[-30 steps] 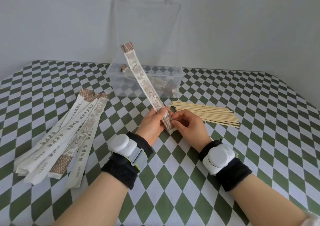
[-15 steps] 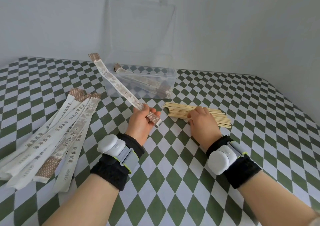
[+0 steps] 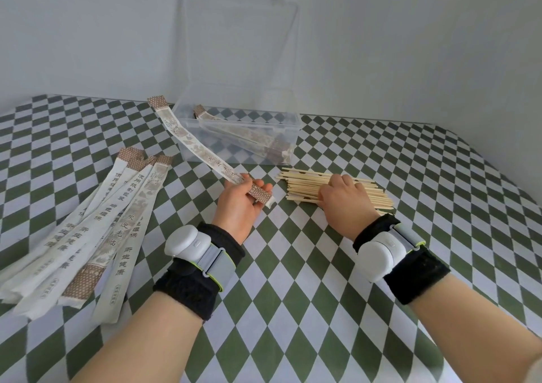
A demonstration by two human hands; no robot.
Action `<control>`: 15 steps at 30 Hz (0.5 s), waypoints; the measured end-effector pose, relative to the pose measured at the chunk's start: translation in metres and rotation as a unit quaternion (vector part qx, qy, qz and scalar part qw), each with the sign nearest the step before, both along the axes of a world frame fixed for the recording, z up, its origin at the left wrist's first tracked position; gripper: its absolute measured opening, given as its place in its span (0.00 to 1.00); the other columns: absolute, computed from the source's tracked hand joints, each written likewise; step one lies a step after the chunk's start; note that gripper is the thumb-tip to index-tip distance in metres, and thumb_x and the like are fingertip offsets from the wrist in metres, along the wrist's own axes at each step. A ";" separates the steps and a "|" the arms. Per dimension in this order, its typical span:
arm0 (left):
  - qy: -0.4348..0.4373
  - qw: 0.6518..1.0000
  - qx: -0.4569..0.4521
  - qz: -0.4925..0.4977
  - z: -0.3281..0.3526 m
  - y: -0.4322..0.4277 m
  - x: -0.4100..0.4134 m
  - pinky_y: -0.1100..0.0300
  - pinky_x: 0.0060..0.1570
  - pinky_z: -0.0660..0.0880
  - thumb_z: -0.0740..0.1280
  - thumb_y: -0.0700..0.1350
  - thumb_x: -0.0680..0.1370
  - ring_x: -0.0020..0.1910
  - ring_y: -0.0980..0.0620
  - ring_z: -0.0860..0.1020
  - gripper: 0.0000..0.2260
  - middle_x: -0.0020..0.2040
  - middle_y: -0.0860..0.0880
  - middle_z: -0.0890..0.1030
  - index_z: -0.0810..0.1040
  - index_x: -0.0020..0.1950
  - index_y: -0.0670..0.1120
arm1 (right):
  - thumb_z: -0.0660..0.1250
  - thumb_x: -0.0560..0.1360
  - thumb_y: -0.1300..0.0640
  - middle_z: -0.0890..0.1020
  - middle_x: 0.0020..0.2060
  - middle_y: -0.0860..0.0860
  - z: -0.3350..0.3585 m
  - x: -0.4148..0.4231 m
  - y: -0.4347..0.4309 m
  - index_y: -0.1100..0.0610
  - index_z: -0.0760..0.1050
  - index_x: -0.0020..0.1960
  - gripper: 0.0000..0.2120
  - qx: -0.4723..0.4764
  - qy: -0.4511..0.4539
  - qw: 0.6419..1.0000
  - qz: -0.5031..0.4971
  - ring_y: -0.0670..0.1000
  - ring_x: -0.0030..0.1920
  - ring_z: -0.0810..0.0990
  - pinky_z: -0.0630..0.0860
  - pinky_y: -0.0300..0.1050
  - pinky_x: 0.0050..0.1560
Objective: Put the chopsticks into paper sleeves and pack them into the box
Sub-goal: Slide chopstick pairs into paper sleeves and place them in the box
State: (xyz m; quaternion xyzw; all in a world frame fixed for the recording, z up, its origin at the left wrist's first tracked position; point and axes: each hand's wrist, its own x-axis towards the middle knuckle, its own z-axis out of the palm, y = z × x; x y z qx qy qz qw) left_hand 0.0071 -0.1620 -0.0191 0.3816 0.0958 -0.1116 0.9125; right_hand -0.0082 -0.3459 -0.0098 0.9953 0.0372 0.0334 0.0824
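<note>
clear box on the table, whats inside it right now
The clear box holds sleeved chopsticks lying diagonally, patterned brown ends at both corners. How many there are cannot be counted: they overlap and the plastic wall blurs them.

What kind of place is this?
Probably a simple packing table against a plain wall: a checkered tablecloth, a pile of paper sleeves, loose chopsticks and a clear plastic box.

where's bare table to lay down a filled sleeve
Free: the near strip between the forearms, and the far right beyond the chopstick pile. Crowded: the left, under the fanned empty sleeves, and the middle, where the box, left hand and right hand sit.
</note>
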 end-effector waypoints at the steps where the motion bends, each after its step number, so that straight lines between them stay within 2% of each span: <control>1: 0.000 1.000 0.001 -0.001 0.000 0.000 0.000 0.55 0.51 0.76 0.55 0.37 0.82 0.46 0.46 0.77 0.04 0.42 0.44 0.73 0.67 0.51 0.43 | 0.57 0.78 0.57 0.71 0.55 0.55 0.001 0.000 0.001 0.57 0.71 0.58 0.11 -0.006 0.003 1.000 0.000 0.54 0.55 0.69 0.68 0.47 0.55; 4: -0.004 1.000 0.002 -0.001 -0.001 0.001 0.000 0.55 0.50 0.76 0.55 0.38 0.82 0.46 0.47 0.77 0.04 0.43 0.44 0.73 0.67 0.54 0.44 | 0.56 0.77 0.60 0.72 0.55 0.55 0.000 -0.003 0.008 0.58 0.68 0.59 0.11 0.023 0.001 1.000 0.006 0.54 0.54 0.70 0.69 0.47 0.55; 8: -0.006 1.000 -0.003 0.014 -0.001 0.003 0.002 0.55 0.50 0.75 0.55 0.38 0.82 0.44 0.48 0.77 0.05 0.42 0.45 0.73 0.66 0.58 0.43 | 0.54 0.78 0.62 0.77 0.45 0.56 -0.003 -0.014 0.023 0.60 0.66 0.52 0.05 0.185 -0.088 0.978 0.031 0.54 0.41 0.71 0.65 0.46 0.40; 10: -0.008 0.999 -0.023 0.025 -0.002 0.003 0.003 0.53 0.52 0.74 0.55 0.37 0.82 0.43 0.48 0.76 0.05 0.41 0.44 0.73 0.65 0.57 0.43 | 0.54 0.79 0.59 0.77 0.42 0.55 -0.008 -0.022 0.030 0.60 0.67 0.51 0.06 0.257 -0.108 0.959 0.051 0.55 0.38 0.72 0.68 0.48 0.38; 12: -0.007 0.998 -0.045 0.035 -0.003 0.004 0.005 0.53 0.53 0.74 0.54 0.37 0.82 0.42 0.48 0.76 0.05 0.40 0.44 0.72 0.66 0.56 0.43 | 0.54 0.80 0.57 0.76 0.43 0.54 -0.014 -0.028 0.035 0.60 0.70 0.53 0.08 0.276 -0.113 0.951 0.079 0.55 0.40 0.73 0.71 0.49 0.38; 15: -0.004 0.997 -0.062 0.039 -0.005 0.005 0.007 0.51 0.57 0.73 0.55 0.39 0.82 0.42 0.48 0.76 0.05 0.40 0.44 0.72 0.66 0.57 0.43 | 0.53 0.79 0.56 0.76 0.45 0.54 -0.023 -0.030 0.037 0.59 0.73 0.55 0.13 0.247 -0.108 0.955 0.122 0.55 0.42 0.74 0.69 0.47 0.36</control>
